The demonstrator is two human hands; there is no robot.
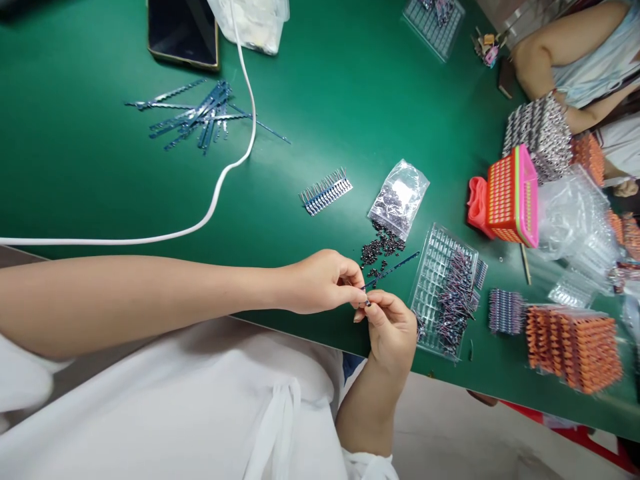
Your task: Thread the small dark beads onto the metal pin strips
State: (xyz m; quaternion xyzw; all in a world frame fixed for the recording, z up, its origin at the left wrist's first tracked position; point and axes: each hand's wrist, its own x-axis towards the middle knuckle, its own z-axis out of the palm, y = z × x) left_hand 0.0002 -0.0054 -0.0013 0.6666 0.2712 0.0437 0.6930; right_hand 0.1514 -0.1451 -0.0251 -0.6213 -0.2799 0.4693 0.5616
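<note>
My left hand reaches in from the left, its fingers pinched on one end of a thin dark blue strip. The strip's other end points up and right, toward the clear tray. Fingertip to fingertip with it, my right hand is closed in a pinch on a tiny dark piece, too small to name and partly hidden. Just beyond the hands lies a scatter of small dark beads, spilling by a clear plastic bag. A strip lined with several pin-like pieces lies farther up the green table.
Right of my hands, a clear compartment tray holds a heap of thin pin-like pieces. Beyond are an orange-and-pink basket and stacked orange pieces. Loose blue strips, a white cable and a phone lie upper left. Another person sits upper right.
</note>
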